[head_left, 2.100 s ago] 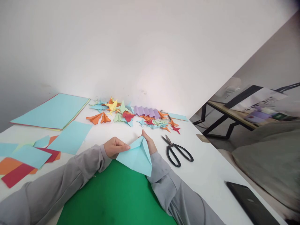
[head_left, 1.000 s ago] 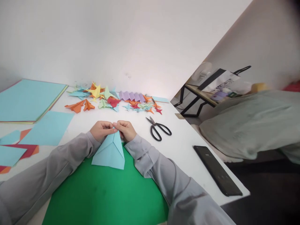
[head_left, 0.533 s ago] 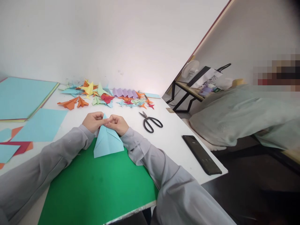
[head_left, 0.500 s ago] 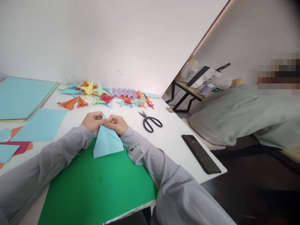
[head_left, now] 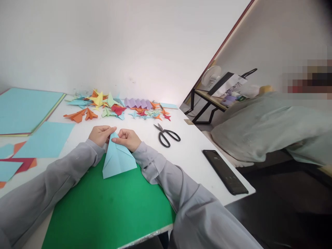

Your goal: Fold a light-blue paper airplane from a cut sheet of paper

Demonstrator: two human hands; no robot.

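Note:
A folded light blue paper [head_left: 119, 159] narrows to a point at its far end and widens toward me, over the far edge of a green board [head_left: 111, 204]. My left hand [head_left: 101, 135] pinches the left side of the tip between thumb and fingers. On the right side of the tip, my right hand [head_left: 128, 139] grips the paper, its thumb lying on top and its fingers curled. Diagonal folds show on both sides of the sheet.
Black-handled scissors [head_left: 167, 134] lie right of my hands, and a black phone [head_left: 224, 172] near the table's right edge. Folded paper shapes [head_left: 98, 99] line the wall. Blue sheets [head_left: 45, 138] lie left. A person in a green garment [head_left: 264, 128] is at the right.
My left hand has shifted slightly left, apart from the right thumb, leaving more of the paper's tip in sight. The paper's near edge has come slightly nearer to me.

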